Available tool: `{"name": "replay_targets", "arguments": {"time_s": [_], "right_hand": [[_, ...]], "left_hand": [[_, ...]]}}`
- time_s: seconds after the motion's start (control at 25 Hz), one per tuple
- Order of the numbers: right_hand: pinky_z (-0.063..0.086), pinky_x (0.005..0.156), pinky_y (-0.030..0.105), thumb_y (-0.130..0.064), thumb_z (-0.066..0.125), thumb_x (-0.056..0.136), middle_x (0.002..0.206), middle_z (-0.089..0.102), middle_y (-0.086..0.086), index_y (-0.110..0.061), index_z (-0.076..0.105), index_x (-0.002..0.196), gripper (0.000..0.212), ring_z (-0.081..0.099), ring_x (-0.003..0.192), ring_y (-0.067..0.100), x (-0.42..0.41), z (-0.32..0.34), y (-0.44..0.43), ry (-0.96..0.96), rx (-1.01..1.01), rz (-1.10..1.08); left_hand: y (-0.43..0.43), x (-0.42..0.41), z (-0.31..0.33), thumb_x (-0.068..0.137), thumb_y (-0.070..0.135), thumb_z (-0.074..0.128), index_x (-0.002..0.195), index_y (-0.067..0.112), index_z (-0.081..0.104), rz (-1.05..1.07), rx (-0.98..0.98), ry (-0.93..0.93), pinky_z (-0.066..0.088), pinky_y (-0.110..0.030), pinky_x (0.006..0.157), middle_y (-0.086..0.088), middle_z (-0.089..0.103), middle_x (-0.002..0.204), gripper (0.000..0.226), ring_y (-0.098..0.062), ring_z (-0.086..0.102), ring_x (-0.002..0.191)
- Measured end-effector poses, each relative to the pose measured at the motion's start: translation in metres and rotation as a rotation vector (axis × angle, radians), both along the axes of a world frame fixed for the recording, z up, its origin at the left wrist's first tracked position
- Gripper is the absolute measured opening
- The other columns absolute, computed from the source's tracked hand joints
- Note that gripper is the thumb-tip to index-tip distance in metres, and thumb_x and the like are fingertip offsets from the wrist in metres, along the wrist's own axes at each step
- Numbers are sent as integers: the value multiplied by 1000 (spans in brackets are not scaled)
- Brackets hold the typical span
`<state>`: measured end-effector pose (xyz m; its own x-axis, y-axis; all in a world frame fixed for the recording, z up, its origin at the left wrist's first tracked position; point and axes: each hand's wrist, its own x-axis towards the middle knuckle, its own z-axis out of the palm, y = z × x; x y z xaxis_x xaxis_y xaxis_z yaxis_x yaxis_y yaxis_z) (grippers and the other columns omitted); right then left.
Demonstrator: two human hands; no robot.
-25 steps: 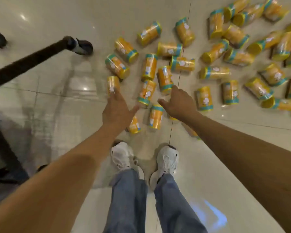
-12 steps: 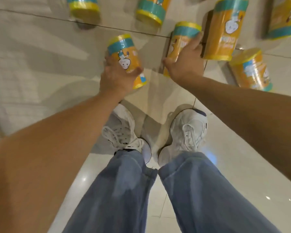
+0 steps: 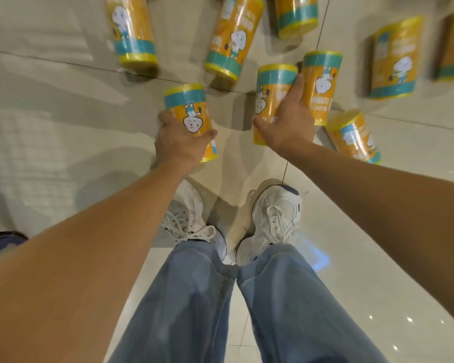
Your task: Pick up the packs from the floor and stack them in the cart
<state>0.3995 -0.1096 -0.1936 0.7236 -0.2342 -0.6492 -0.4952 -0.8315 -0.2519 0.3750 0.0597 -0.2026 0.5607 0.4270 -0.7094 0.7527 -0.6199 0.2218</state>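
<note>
The left hand (image 3: 180,144) is still grasping its pack (image 3: 188,111), fingers (image 3: 165,119) clenched round it (grip unchanged); the right hand (image 3: 286,124) is still wrapping a second pack (image 3: 269,93) lying on the floor (image 3: 63,127).

It looks like a shop, going by the glossy pale tiles (image 3: 378,258) underfoot and the many identical yellow packs (image 3: 233,35) (same cartoon label on each) strewn about like retail stock.

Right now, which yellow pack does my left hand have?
The pack nearest your left shoe, gripped by your left hand; your right hand grips a second pack beside it.
</note>
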Motion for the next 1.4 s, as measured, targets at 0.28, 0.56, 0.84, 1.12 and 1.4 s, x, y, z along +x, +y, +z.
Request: {"name": "replay_targets", "arguments": {"time_s": [0.28, 0.56, 0.84, 1.12, 1.4], "right_hand": [[40, 91, 39, -40, 66, 83, 141, 44, 11, -14, -4, 152, 102, 46, 124, 31, 57, 178, 10, -159, 113, 42], [45, 88, 35, -44, 67, 80, 133, 53, 4, -21, 4, 153, 99, 55, 114, 26, 122, 434, 13, -493, 276, 159], [42, 87, 32, -45, 67, 81, 135, 49, 4, -19, 0, 152, 101, 52, 116, 23, 160, 673, 29, -815, 345, 267], [52, 88, 40, -45, 70, 79, 130, 54, 3, -21, 5, 152, 101, 58, 108, 22, 155, 824, 103, -1010, 497, 424], [58, 78, 42, -41, 76, 74, 114, 62, 1, -25, 26, 139, 84, 64, 96, 20, 120, 882, 253, -1037, 646, 572]], "left_hand": [[3, 62, 185, 71, 46, 77, 129, 6, 33, 72, -16, -187, 42, -38, 90, -13, 55, 125, 84, -33, 54, 115], [10, 124, 449, 67, 45, 79, 122, 12, 38, 259, -34, -507, 42, -36, 82, -10, 60, 118, 77, -33, 57, 109], [45, 144, 695, 70, 43, 80, 129, 6, 34, 294, 38, -835, 47, -41, 88, -16, 56, 124, 83, -35, 56, 110], [110, 107, 851, 73, 39, 80, 128, 3, 36, 344, 80, -1068, 44, -37, 84, -16, 54, 127, 79, -34, 55, 112], [247, 25, 904, 75, 44, 76, 130, 3, 36, 496, 222, -1083, 41, -32, 79, -17, 54, 127, 79, -33, 54, 114]]}}
